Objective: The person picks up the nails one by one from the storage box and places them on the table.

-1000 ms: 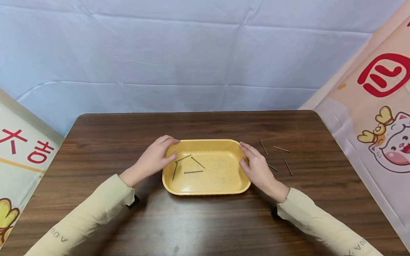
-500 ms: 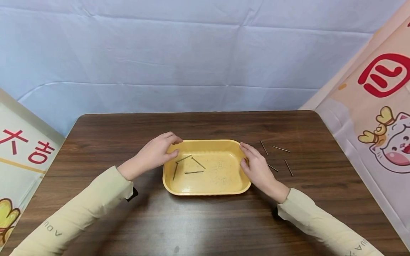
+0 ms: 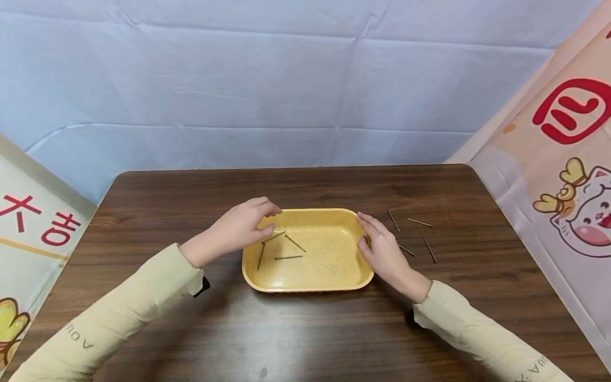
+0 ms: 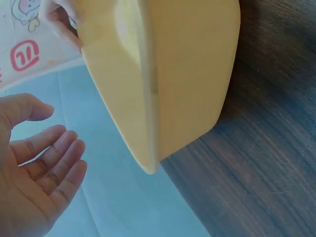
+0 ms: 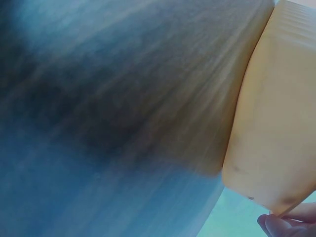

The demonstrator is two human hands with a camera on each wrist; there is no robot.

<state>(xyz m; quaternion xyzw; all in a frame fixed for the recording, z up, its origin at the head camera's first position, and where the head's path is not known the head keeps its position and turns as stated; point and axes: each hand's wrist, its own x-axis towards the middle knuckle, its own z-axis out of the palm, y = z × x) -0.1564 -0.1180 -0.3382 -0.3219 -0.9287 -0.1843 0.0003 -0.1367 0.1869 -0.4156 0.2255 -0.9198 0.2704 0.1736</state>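
A yellow plastic basin [image 3: 329, 249] sits on the dark wooden table. Several nails [image 3: 288, 257] lie scattered over the left half of its floor. Over the far left corner of the basin hovers my left hand [image 3: 243, 225], fingers loosely spread and holding nothing; in the left wrist view this hand [image 4: 44, 173] is apart from the rim. My right hand [image 3: 384, 252] holds the basin's right rim near the far corner, thumb on the inner side. The right wrist view shows its fingertips [image 5: 286, 227] at the rim's corner.
More nails [image 3: 430, 250] lie on the table [image 3: 305, 339] to the right of the basin, close by the right hand. A pale blue cloth [image 3: 296, 95] hangs behind the table's far edge. Printed banners [image 3: 573, 159] stand on both sides.
My left hand has come off the basin's left rim and moved slightly right, over the far left corner. The right hand, the basin and the nails stay put.
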